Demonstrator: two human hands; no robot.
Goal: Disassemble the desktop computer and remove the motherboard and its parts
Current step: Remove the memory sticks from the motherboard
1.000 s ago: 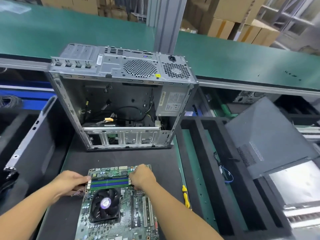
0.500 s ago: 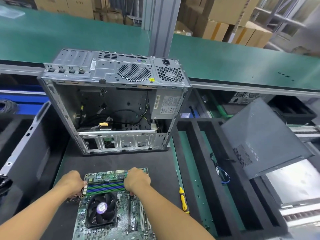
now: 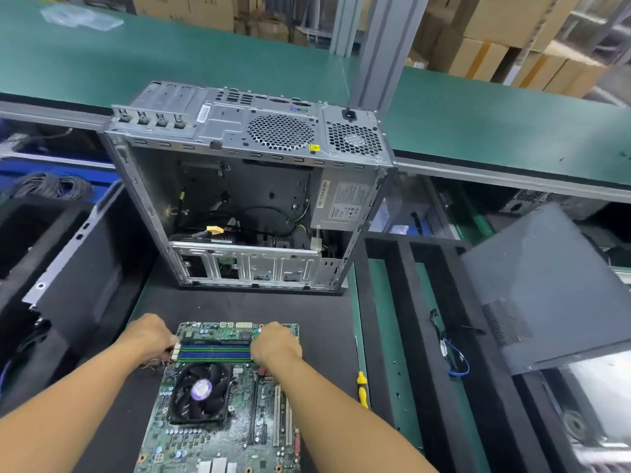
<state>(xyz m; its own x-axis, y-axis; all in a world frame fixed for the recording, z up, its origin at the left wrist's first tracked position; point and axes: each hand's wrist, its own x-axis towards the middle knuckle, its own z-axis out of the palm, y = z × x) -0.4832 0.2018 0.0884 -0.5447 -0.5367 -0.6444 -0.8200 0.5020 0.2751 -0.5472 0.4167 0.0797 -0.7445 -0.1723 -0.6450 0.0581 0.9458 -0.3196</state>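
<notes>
Motherboard [image 3: 218, 435], out of the one open case [image 3: 239, 138] beyond the hands, lies on the counter [image 3: 239, 305] beneath them. The left hand [image 3: 148, 339] and right hand [image 3: 275, 346] curl over opposite ends of the memory sticks [image 3: 215, 353]. Their fingertips are hidden, so pinch or press cannot be told. The step appears to be freeing the memory; next, the end latches must open. One cooler fan [image 3: 200, 390] sits nearer than the hands, one screwdriver [image 3: 362, 390] right of the right hand.

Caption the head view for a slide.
Left hand and right hand at opposite ends of the memory sticks on the motherboard, before the open case.
</notes>
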